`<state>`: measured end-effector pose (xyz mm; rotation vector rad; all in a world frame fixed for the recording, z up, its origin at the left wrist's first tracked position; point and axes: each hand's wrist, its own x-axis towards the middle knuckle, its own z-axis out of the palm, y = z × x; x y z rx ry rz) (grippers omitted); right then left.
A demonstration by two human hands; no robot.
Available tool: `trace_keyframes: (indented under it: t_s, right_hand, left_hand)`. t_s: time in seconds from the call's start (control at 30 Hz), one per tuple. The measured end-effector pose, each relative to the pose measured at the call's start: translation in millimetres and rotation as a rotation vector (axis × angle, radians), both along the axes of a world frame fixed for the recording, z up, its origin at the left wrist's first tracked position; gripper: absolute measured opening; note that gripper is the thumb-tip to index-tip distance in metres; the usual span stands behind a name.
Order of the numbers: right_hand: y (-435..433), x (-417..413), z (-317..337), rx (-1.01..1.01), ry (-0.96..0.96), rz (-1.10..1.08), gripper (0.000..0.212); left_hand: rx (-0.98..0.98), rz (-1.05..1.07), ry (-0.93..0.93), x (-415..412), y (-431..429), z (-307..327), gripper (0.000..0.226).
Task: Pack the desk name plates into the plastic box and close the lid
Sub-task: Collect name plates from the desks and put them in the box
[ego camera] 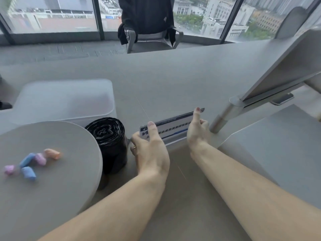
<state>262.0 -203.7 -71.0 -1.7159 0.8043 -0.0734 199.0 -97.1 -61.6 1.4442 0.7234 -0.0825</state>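
A clear acrylic desk name plate [173, 126] with a white and dark blue insert stands on the grey desk just ahead of me. My left hand [150, 145] grips its left end, thumb over the front. My right hand [197, 131] holds its right end, thumb raised against the top edge. A translucent plastic box [66, 100] sits at the left of the desk with its frosted lid on; what it holds is hidden.
A roll of black bin bags [108, 136] stands between the box and my left hand. A round grey table [52, 180] at lower left carries several pastel wrapped sweets [33, 162]. A monitor arm post [220, 119] and screen [286, 66] rise on the right. A chair [149, 23] stands beyond the desk.
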Motion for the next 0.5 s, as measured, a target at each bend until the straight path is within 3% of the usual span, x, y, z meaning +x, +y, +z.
trace_keyframes:
  t_s: [0.2,0.4,0.5]
  right_hand:
    - [16,-55,0,0.004,-0.001,-0.014,0.051]
    - [23,-131,5,0.039,0.06,0.066,0.041]
    - [29,-164,10,0.04,0.051,0.083,0.036]
  left_hand:
    - [0.073,-0.024,0.046,-62,26,-10,0.023]
    - [0.213,-0.078,0.112,-119,57,-5,0.017]
    - [0.299,-0.134,0.133,-141,67,0,0.032]
